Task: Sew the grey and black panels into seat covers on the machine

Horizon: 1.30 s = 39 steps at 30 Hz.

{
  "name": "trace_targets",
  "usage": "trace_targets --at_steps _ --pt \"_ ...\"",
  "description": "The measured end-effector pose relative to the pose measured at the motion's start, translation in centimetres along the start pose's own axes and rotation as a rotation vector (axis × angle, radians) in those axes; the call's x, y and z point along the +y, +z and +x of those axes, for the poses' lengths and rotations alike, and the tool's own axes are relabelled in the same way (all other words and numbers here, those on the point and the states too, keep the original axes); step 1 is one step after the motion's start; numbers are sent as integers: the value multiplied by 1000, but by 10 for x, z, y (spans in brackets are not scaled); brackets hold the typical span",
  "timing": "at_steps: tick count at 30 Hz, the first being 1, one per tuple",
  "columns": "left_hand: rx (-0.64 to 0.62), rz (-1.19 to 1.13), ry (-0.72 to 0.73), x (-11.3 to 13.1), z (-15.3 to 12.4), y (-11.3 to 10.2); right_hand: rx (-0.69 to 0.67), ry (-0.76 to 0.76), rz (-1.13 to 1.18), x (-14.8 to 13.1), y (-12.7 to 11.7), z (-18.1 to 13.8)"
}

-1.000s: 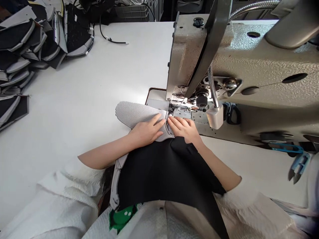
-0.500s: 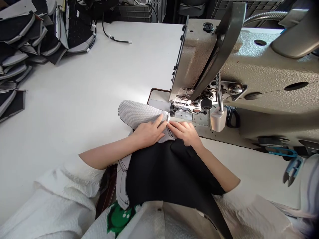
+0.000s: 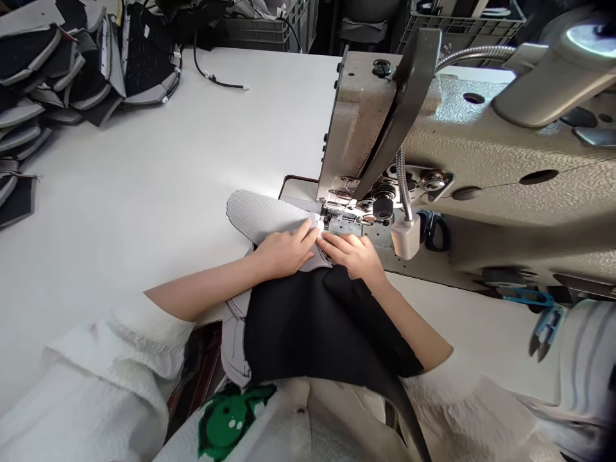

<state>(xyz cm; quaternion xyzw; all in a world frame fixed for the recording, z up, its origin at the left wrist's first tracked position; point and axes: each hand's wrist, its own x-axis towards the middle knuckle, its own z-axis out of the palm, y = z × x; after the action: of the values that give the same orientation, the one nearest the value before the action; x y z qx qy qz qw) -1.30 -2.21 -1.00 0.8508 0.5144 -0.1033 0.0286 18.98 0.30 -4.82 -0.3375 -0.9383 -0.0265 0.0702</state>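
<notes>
A light grey mesh fabric piece (image 3: 262,215) with a black backing (image 3: 293,327) lies at the sewing machine's needle area (image 3: 330,218) and drapes down over my lap. My left hand (image 3: 286,250) rests on top of the grey mesh, its fingertips close together and holding it down just left of the presser foot. Close beside them, the fingers of my right hand (image 3: 353,253) are pressed together on the fabric's right edge. Their undersides are hidden. Along the left side of the black part runs a stitched grey border (image 3: 235,340).
The sewing machine (image 3: 385,128) fills the right side, with a small lamp (image 3: 405,237) hanging low. Black-handled scissors (image 3: 436,231) and blue thread snips (image 3: 546,327) lie to the right. Sewn black and grey pieces (image 3: 96,64) are piled at the far left, near a black cable (image 3: 221,82).
The camera view has shifted slightly, so the machine appears further left and lower. Both hands keep their places on the fabric, which has hardly moved relative to the needle.
</notes>
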Motion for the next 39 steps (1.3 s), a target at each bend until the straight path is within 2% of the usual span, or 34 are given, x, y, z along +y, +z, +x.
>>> trace_targets --at_steps 3,9,13,16,18,24,28,32,39 --pt "31 0 21 -3 14 -4 -14 45 34 11 0 1" --pt "80 38 34 -6 30 -4 14 35 93 22 -1 3" --pt "95 62 28 0 22 -3 105 193 107 17 11 -1" --pt "84 88 92 7 7 -3 183 348 96 14 23 -5" --pt "100 89 136 9 -1 -1 198 384 109 13 27 -6" --pt "153 51 181 4 -9 5 150 286 278 11 22 -5" --pt "202 49 229 5 -12 5 166 212 362 9 23 -5" --pt "236 44 225 9 -15 8 153 199 354 7 19 -6" --pt "276 22 192 4 9 16 24 196 303 20 6 10"
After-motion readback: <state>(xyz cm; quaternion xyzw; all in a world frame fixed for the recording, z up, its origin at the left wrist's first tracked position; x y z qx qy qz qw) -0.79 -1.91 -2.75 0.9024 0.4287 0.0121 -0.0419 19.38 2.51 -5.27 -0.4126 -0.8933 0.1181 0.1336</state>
